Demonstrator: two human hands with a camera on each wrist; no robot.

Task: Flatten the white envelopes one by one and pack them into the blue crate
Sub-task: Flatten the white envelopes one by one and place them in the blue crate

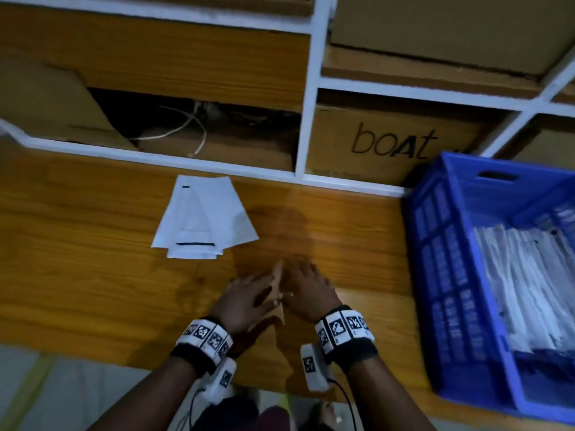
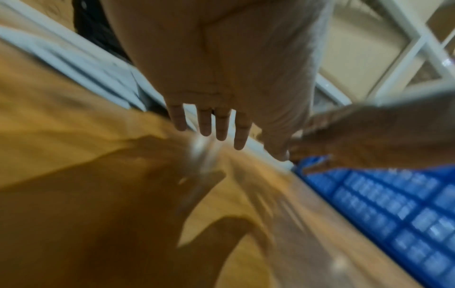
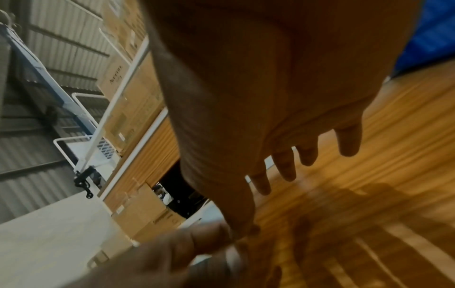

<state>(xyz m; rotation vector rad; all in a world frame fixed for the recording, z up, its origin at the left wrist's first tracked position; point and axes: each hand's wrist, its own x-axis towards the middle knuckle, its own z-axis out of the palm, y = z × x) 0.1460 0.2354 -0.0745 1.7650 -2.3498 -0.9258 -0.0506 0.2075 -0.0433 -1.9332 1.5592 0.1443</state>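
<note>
A small fanned pile of white envelopes (image 1: 203, 217) lies flat on the wooden table (image 1: 77, 259), ahead and left of my hands. The blue crate (image 1: 441, 275) stands at the right and holds several white envelopes (image 1: 525, 284) on edge. Both hands hover side by side just above the bare table near its front edge, thumbs almost touching. My left hand (image 1: 249, 298) has its fingers (image 2: 221, 124) straight and holds nothing. My right hand (image 1: 306, 289) is spread the same way, fingers (image 3: 285, 165) straight and empty. The crate's wall (image 2: 384, 204) shows blurred in the left wrist view.
A white-framed shelf (image 1: 306, 98) rises behind the table, filled with cardboard boxes, one marked "boAt" (image 1: 395, 144). An open box (image 1: 193, 129) with loose white cables sits at the back left. The floor (image 1: 62, 393) shows below the table's front edge.
</note>
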